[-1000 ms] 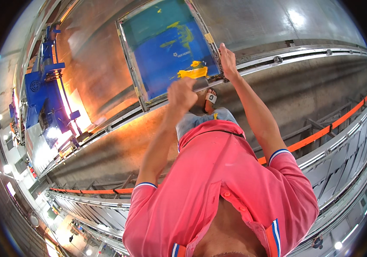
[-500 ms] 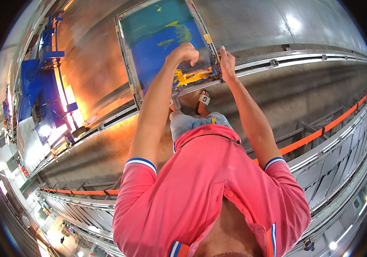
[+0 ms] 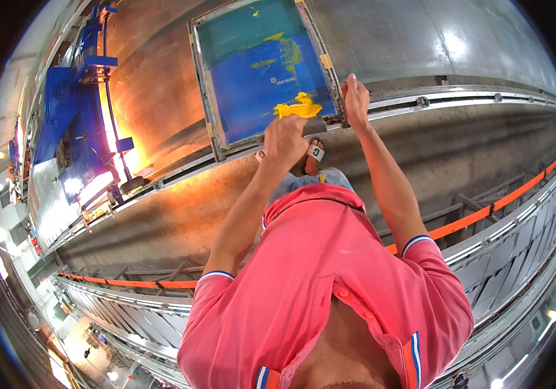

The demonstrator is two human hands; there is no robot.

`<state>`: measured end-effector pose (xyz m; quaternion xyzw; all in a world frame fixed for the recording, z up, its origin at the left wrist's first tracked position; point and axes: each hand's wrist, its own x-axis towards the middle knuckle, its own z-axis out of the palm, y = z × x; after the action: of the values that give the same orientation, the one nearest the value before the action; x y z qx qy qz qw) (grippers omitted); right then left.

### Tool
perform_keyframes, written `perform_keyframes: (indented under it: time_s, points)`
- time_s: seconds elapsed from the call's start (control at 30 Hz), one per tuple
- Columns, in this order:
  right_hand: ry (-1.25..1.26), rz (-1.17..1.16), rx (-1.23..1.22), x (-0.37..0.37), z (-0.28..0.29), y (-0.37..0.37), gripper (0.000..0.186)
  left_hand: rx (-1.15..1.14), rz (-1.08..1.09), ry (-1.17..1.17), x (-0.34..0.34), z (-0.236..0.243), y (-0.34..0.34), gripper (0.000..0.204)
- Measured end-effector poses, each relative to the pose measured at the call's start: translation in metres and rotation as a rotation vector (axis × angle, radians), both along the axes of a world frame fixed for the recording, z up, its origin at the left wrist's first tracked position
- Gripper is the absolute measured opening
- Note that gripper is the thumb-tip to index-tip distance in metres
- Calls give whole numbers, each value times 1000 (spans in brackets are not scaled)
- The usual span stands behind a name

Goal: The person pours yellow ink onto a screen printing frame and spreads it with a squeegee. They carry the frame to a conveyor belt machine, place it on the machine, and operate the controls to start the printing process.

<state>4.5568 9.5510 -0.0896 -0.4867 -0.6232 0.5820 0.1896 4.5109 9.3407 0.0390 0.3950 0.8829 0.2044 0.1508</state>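
Observation:
My left hand [image 3: 286,139] is closed on a dark squeegee [image 3: 316,125], mostly hidden behind the hand, at the near end of a screen-printing frame [image 3: 203,84]. Blue and green mesh [image 3: 242,97] fills this frame. A thick patch of yellow ink [image 3: 299,106] lies on the mesh just beyond the squeegee, and thinner yellow smears [image 3: 289,53] show farther up. Beside the frame's right edge is my right hand [image 3: 356,102], its fingers partly extended and nothing visible in them. Whether it touches the frame is unclear.
The frame lies across a long metal table [image 3: 395,42] with a rail [image 3: 447,96] along its near edge. A blue machine [image 3: 73,123] with a bright orange glow stands at left. Behind me runs an orange bar [image 3: 472,219] beside grey racks [image 3: 505,259].
My left hand has come nearer to me with the squeegee, down to the frame's near edge. The yellow ink shows more fully. My right hand has shifted slightly right in the view.

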Motion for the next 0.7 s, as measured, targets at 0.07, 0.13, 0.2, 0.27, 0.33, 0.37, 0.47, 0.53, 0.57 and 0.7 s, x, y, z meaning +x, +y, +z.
perform_keyframes:
  time_s: [0.07,0.13,0.2,0.27,0.33,0.37,0.47,0.53,0.57,0.7]
  points:
    - [-49,119,322,-3,42,-7,47,-12,29,-2,-15,21,-11,23]
    - [244,208,169,6,82,-11,31,-59,-51,78,-29,38,-6,10]
    - [193,825,756,21,154,-25,32,15,-145,213,-38,15,11,9]
    - [49,996,1057,15,194,-62,34,-79,-204,184,-36,33,25,8]
    - [0,953,1046,8,161,-74,33,-80,-226,251,-34,45,19,9]
    - [-31,936,1039,4,148,-78,32,-63,-213,322,-34,44,9,11]
    - [-40,766,1220,-3,153,-90,32,318,-54,366,-44,53,-18,23]
    - [-80,700,1109,-7,135,-80,26,649,105,319,-52,81,-49,26]
    - [-91,603,981,-6,135,-82,28,812,164,320,-64,76,-66,26]
    - [188,344,316,-7,124,-85,30,906,777,119,-110,7,-196,8]
